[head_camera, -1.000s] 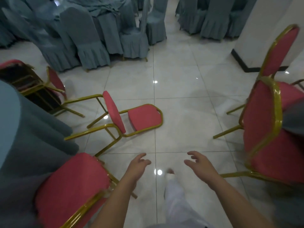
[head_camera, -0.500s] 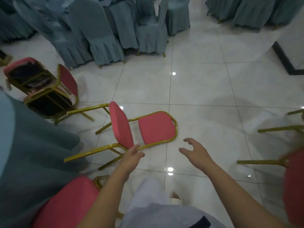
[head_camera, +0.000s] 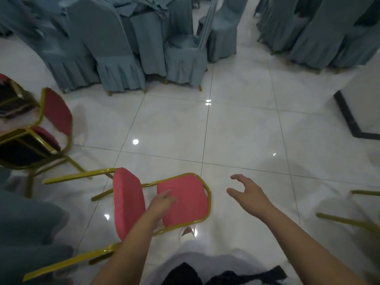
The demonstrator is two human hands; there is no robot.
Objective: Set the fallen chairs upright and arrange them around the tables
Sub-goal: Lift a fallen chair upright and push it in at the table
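As fallen chair (head_camera: 127,202) lies sideways, hands empty: left hand (head_camera: 162,204) loose at backrest edge, right hand (head_camera: 248,194) spread over floor (head_camera: 246,130).

The floor (head_camera: 236,130) was glossy white tile with thin dark grout lines, catching small bright spots of reflected light (head_camera: 135,141). Along the far side stood chairs in grey-blue pleated covers (head_camera: 115,58), packed close together. At the right rose a white pillar (head_camera: 368,95) with a black skirting band (head_camera: 347,118) at its base
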